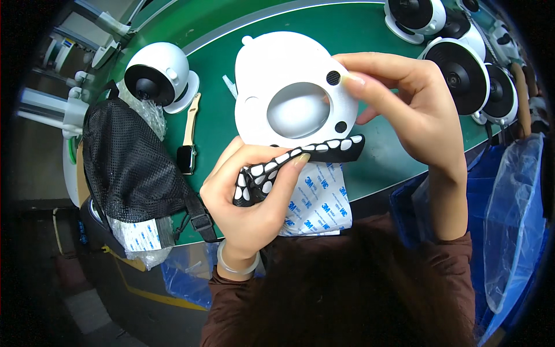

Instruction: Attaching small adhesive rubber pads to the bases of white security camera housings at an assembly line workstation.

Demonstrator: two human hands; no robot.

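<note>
A white ball-shaped camera (286,58) lies bottom up, its ring base facing me and the rounded white body (298,113) showing through the opening. Small black round pads (340,126) sit around the ring, one partly covered by my left hand's load. My right hand (413,101) is closed at the ring's upper right edge, thumb tip touching beside a black pad (333,78); its other fingers are partly hidden. My left hand (248,196) pinches a folded black sheet with white oval spots (329,151) against the ring's lower edge.
A printed white backing sheet (321,199) lies below the camera on the green table (214,115). At left are another camera (156,75), a watch (188,144) and a black mesh bag (136,159). Several cameras (457,75) crowd the right, above blue plastic-lined bins (509,220).
</note>
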